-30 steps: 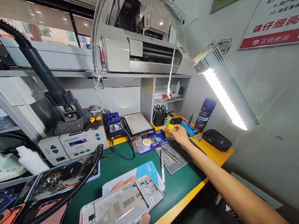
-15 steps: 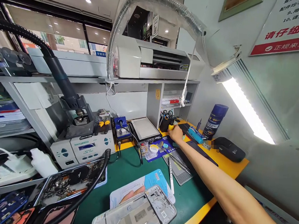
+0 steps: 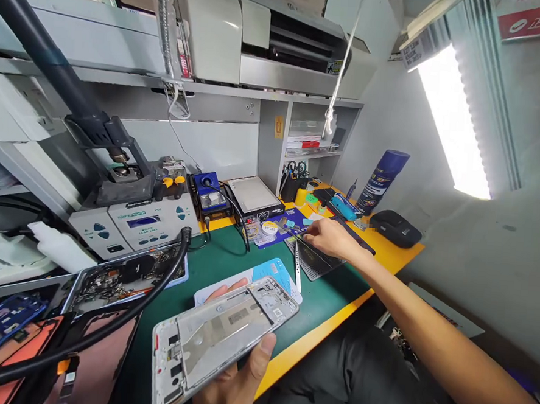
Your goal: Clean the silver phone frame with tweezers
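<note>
The right hand (image 3: pixel 336 239) has come back from the yellow bottle (image 3: pixel 301 196), which it was touching half a second ago near the pen holder (image 3: pixel 291 188) at the back of the table (image 3: pixel 316 345). The bottle now stands alone there, upright. The hand has dropped nearer, over the grey perforated mat (image 3: pixel 314 262) right of centre in the frame, and its fingers (image 3: pixel 311 231) are pinched together at the thin metal tweezers (image 3: pixel 295 233) lying on the mat's far edge. Whether they have actually closed on the tweezers or only touch them cannot be told. In my judgement the reach has switched from the bottle to a fine tool for work on the phone.

The left hand (image 3: pixel 233 389) has risen more fully into view at the bottom centre. It grips the phone frame (image 3: pixel 223 336) from below, thumb pressed on the near edge, other fingers showing under the far edge. The frame is held tilted above the green part of the table, over a white and blue card (image 3: pixel 270 272). It is a silvery open shell, with a bare metal plate inside and small parts at both ends.
</note>
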The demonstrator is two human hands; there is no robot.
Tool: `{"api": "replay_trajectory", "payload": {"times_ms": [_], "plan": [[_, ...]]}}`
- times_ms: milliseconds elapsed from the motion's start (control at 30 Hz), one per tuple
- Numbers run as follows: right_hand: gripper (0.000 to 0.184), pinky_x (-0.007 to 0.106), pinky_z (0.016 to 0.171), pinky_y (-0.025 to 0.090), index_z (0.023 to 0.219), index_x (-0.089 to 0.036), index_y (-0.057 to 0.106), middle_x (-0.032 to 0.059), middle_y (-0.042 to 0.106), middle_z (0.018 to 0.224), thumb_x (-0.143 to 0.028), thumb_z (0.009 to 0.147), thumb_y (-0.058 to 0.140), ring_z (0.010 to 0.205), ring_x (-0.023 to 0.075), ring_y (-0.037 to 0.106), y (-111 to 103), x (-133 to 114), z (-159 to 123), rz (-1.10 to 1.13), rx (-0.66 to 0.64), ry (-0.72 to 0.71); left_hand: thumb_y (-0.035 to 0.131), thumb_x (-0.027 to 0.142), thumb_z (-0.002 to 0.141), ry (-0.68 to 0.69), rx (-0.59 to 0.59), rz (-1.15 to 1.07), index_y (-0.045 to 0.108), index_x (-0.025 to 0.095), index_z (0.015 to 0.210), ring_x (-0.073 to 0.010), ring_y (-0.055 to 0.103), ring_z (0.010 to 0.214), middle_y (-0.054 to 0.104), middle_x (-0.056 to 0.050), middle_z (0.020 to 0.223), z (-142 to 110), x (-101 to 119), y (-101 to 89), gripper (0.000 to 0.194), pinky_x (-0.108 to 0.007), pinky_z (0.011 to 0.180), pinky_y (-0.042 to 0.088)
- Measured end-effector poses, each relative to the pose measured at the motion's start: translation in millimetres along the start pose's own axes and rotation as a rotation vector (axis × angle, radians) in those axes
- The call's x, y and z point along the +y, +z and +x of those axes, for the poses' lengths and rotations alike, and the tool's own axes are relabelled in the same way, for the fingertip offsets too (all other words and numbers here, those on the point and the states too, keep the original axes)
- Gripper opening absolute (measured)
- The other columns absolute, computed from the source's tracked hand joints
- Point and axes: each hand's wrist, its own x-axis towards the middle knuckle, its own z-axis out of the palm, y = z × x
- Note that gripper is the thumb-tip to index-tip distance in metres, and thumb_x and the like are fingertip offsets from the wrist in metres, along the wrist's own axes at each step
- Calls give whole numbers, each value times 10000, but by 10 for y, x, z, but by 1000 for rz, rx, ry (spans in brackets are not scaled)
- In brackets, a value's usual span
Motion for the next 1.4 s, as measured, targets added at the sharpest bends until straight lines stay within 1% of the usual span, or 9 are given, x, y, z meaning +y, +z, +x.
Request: {"api": "replay_trajectory", "payload": {"times_ms": [133, 300, 500, 633, 767, 967, 1100, 1267, 1400], "plan": [[287, 422, 905, 623, 1244, -199, 673, 79, 697, 1267, -381, 1022, 676, 1061, 227, 710, 89, 47, -178, -56, -89, -65, 764, 398, 900, -19, -3, -136, 656, 211, 1335, -338, 624, 1356, 719, -118, 1346, 190, 32, 22, 486, -524, 1224, 450], [332, 450, 917, 623, 1288, -185, 649, 90, 685, 1292, -379, 1020, 678, 1085, 239, 706, 29, -14, -277, -145, -26, -177, 856, 313, 813, -206, 71, -560, 576, 239, 1436, -386, 582, 1393, 666, -129, 1427, 228, 185, 113, 687, -594, 1211, 450], [335, 466, 956, 608, 1296, -181, 649, 106, 672, 1323, -368, 1019, 681, 1124, 248, 695, 146, -167, -486, -265, -11, -432, 864, 265, 789, -230, 209, -786, 676, 251, 1298, -361, 615, 1354, 747, -88, 1276, 381, 291, 13, 543, -619, 1170, 483], [319, 459, 940, 615, 1273, -174, 658, 98, 686, 1293, -365, 1018, 683, 1097, 240, 704, 225, -116, -492, -274, -32, -554, 828, 220, 808, -169, 281, -802, 734, 255, 1164, -332, 632, 1326, 768, -39, 1175, 466, 325, -216, 370, -470, 931, 663], [322, 468, 937, 616, 1282, -180, 652, 89, 686, 1291, -363, 1019, 682, 1100, 242, 704, 201, 81, -472, -168, 39, -605, 834, 226, 802, -172, 271, -802, 736, 243, 1152, -275, 715, 1151, 778, -51, 1161, 424, 340, -379, 364, -389, 790, 689], [324, 462, 936, 616, 1287, -187, 649, 92, 680, 1303, -373, 1023, 674, 1102, 241, 700, 269, 253, -631, 235, 229, -501, 847, 251, 797, -193, 177, -827, 736, 237, 1133, -265, 731, 1100, 790, -59, 1127, 505, 394, -382, 354, -394, 799, 681], [328, 430, 882, 631, 1289, -183, 643, 86, 693, 1258, -386, 1031, 662, 1036, 222, 713, 403, 116, -747, 568, 314, -315, 893, 262, 748, -194, 58, -845, 714, 241, 1159, -267, 716, 1152, 780, -58, 1185, 858, 484, -132, 449, -408, 873, 659], [322, 380, 795, 643, 1252, -166, 652, 70, 712, 1168, -399, 1030, 664, 938, 196, 725, 398, -164, -699, 903, 289, -180, 916, 256, 728, -101, -128, -819, 640, 200, 1309, -275, 701, 1171, 741, -104, 1273, 1347, 465, 260, 646, -546, 1102, 530], [308, 361, 767, 641, 1221, -162, 662, 61, 719, 1127, -404, 1031, 663, 899, 183, 724, 268, -332, -601, 1044, 263, -153, 892, 234, 755, -39, -147, -774, 577, 182, 1343, -272, 690, 1171, 706, -112, 1311, 1433, 308, 384, 670, -580, 1147, 472]]}}
